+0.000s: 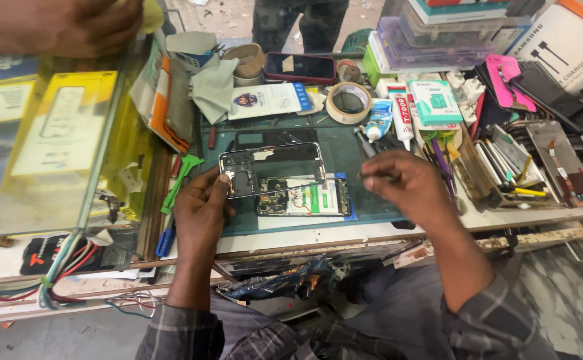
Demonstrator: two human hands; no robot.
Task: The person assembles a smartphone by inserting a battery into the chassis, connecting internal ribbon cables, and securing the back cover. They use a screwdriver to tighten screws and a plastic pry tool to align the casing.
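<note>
1. At the 9 o'clock side of the green mat point(345, 157), the left hand point(201, 207) pinches the lower left corner of a phone mid-frame point(271, 168), fingers closed on its edge, holding it tilted above the opened phone point(305, 198).
2. The opened phone lies flat at the mat's centre, its board and battery exposed, just under the frame.
3. At 3 o'clock, the right hand point(401, 187) has its fingertips drawn narrow; whether they pinch a small part or tool I cannot tell.
4. Risk, as I judge it: the frame, held by one corner, could slip and strike the bare board; anything tiny in the right fingers could vanish into the clutter.
5. Count: one mid-frame, one opened phone, one tape roll point(349, 102), one green pry tool point(183, 179), two glue tubes point(401, 119).
</note>
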